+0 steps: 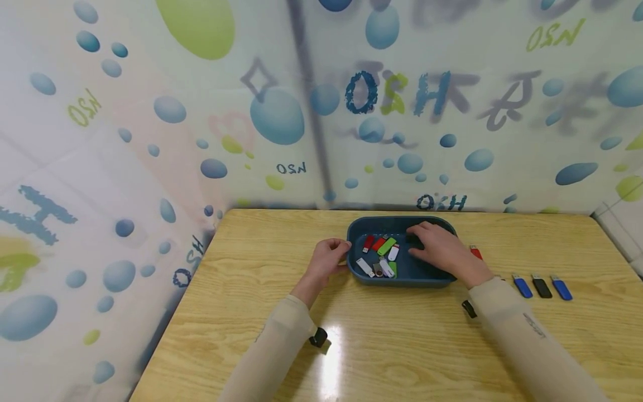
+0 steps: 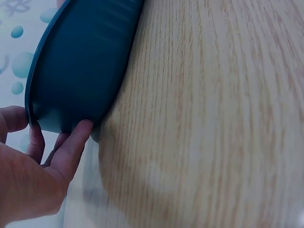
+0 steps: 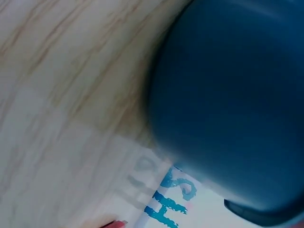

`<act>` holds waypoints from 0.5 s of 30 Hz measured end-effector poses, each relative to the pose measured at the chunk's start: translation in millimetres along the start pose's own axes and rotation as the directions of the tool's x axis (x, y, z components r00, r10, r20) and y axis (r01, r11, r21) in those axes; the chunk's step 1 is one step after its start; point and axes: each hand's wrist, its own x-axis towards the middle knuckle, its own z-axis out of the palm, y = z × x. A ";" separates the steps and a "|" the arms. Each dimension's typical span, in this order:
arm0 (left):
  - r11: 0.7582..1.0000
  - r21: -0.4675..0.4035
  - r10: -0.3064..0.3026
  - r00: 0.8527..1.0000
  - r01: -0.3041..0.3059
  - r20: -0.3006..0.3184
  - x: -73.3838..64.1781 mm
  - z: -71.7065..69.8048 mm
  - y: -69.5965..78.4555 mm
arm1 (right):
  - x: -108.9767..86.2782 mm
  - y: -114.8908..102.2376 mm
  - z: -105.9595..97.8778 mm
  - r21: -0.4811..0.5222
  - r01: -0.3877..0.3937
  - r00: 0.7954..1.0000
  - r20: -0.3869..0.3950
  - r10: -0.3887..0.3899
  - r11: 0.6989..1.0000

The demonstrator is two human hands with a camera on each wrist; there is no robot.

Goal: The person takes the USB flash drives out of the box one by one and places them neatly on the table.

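Note:
A dark blue plastic bin (image 1: 427, 282) stands on the wooden table, its left half holding several USB sticks (image 1: 387, 245) in red, green, white and brown-silver. My left hand (image 1: 327, 259) grips the bin's left end. In the left wrist view, that hand's thumb is at the rim and its fingers (image 2: 78, 137) lie against the outer wall. My right hand (image 1: 444, 251) reaches over the bin's right end, thumb and fingers spread apart inside it, with nothing seen between them. Only the bin's outside (image 3: 228, 104) fills the right wrist view; the hand is hidden there.
To the right of the bin lie two blue USB sticks (image 1: 561, 288) and a black one (image 1: 541, 287) in a row. A red stick (image 1: 475, 252) shows partly behind the right wrist. A patterned cloth wall (image 1: 321, 111) rises behind the table (image 1: 402, 346).

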 end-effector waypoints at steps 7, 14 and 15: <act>1.000 0.014 -0.002 1.000 0.002 -0.002 0.5 -0.2 -0.5 | 3.8 -1.9 5.4 -0.015 -0.010 1.000 0.021 0.011 1.000; 1.000 0.012 0.002 1.000 -0.002 -0.001 0.0 0.6 -0.2 | 7.1 -2.5 10.8 -0.059 -0.019 1.000 0.000 0.019 0.998; 1.000 0.011 0.002 1.000 -0.002 -0.002 -0.1 0.7 0.0 | 6.9 -2.3 11.4 -0.066 -0.011 1.000 -0.016 0.010 0.998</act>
